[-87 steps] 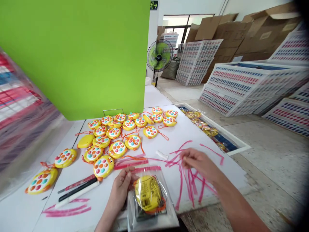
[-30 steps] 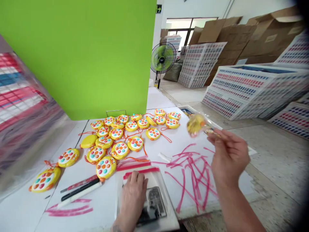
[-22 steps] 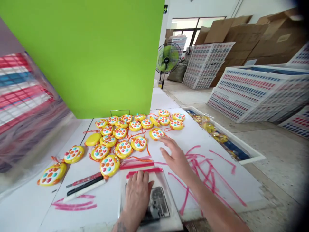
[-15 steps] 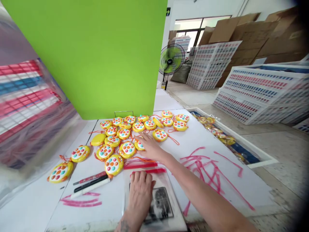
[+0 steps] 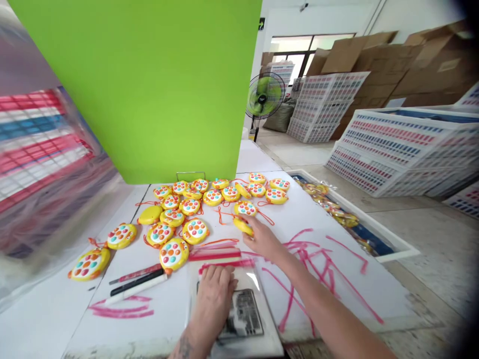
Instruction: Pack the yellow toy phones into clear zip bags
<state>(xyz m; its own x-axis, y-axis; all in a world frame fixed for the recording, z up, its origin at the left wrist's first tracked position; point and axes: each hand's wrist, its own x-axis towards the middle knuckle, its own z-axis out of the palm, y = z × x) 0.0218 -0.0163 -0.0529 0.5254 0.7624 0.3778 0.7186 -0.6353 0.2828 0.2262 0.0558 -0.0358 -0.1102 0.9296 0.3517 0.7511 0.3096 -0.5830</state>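
Observation:
My right hand (image 5: 261,238) is closed around a yellow duck-like pop-button toy (image 5: 243,227), lifted just off the table and seen edge-on, its orange cord trailing left. My left hand (image 5: 215,294) rests on a stack of clear plastic bags (image 5: 262,344) with black print, its fingers bent and pressed together near the bags' top edge. Past the hands lie several more such toys, among them one by the bags (image 5: 174,253), one face down (image 5: 149,215) and one just behind my right hand (image 5: 246,208). They are white-faced with coloured buttons.
A black marker (image 5: 136,280), a white pen (image 5: 134,290) and a red-handled cutter (image 5: 136,273) lie left of the bags. A green panel (image 5: 149,89) stands behind the toys. Right of the table, a white-rimmed crate (image 5: 398,254) holds bagged toys. Pink marks streak the white tabletop (image 5: 352,279).
My right hand has picked a toy out of the group and drawn it right and slightly up. My left hand stays on the bags. The view has shifted slightly.

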